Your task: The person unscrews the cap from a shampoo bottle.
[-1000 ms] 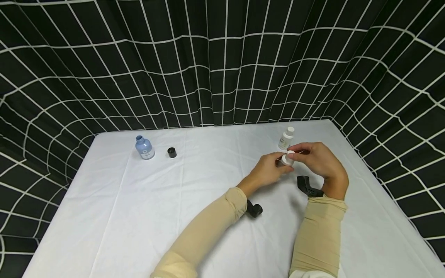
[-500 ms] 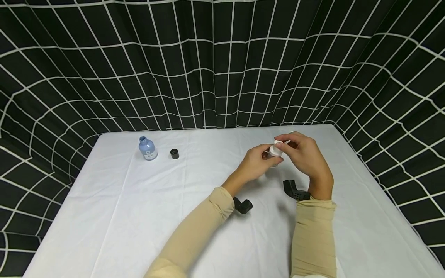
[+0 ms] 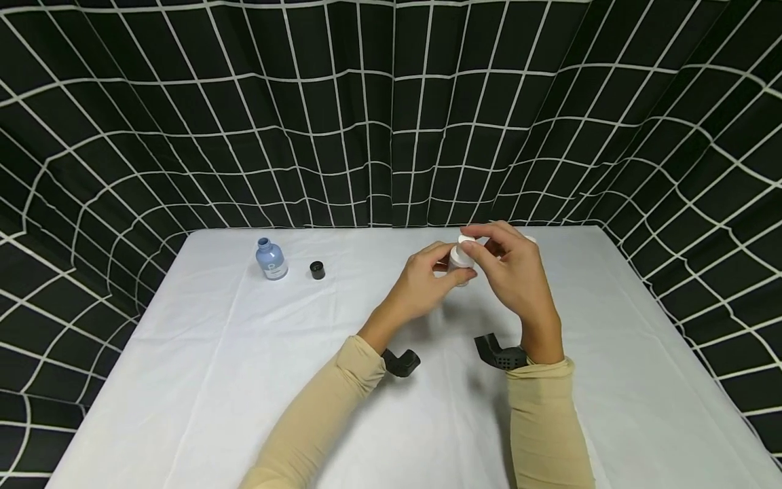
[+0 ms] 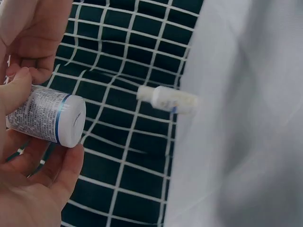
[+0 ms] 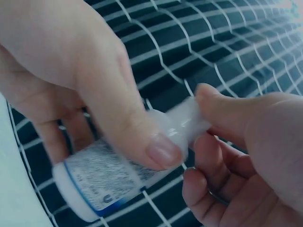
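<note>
Around the white bottle (image 4: 47, 116), left grip (image 3: 420, 282) curls, partly hiding it; right grip (image 3: 510, 270) pinches its top (image 3: 466, 239).

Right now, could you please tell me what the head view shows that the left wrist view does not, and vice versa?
Only the head view shows the uncapped blue bottle, the black cap lying apart from it, and the tan sleeves.

Only the left wrist view shows the flat base of the held white bottle and the dense print on its side.

Both share that bottle, the left grip, the right grip, the white-covered table, the gridded curtain and a second white bottle, mostly hidden in the head view.
</note>
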`<state>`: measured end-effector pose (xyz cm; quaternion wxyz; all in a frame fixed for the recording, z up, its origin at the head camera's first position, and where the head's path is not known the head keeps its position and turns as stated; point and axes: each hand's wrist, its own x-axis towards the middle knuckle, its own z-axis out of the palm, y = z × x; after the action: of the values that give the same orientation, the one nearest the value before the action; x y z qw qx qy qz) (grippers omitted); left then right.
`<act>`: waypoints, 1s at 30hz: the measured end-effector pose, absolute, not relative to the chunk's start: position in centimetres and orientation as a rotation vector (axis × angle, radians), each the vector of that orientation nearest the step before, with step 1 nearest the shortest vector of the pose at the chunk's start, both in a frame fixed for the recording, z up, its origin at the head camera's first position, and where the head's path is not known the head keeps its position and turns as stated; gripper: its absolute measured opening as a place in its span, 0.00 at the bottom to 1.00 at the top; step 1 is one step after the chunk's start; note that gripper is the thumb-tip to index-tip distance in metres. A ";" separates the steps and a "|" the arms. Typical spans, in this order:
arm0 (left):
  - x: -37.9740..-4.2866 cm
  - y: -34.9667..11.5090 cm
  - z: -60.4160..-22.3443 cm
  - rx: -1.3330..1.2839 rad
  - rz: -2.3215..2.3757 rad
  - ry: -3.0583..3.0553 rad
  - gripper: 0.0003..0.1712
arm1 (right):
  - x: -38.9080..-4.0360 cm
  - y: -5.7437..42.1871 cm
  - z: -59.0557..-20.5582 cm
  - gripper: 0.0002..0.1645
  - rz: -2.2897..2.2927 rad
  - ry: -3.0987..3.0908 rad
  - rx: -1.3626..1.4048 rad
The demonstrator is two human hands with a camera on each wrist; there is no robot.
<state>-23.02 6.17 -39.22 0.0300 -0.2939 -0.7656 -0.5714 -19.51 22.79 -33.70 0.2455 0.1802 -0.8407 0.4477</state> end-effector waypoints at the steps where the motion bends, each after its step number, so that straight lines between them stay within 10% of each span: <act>1: -23.0 6.0 -39.0 -0.923 -1.760 -2.338 0.20 | -19.4 22.5 -33.6 0.11 1.248 -2.278 0.485; 30: -23.2 2.0 -39.2 -0.979 -1.617 -2.268 0.17 | -19.1 18.5 -34.1 0.13 1.272 -2.309 0.357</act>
<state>-23.22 1.99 -39.22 0.0942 -0.3301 -0.7647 -0.5453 -19.12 18.51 -34.11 0.2384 0.1302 -0.8429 0.4644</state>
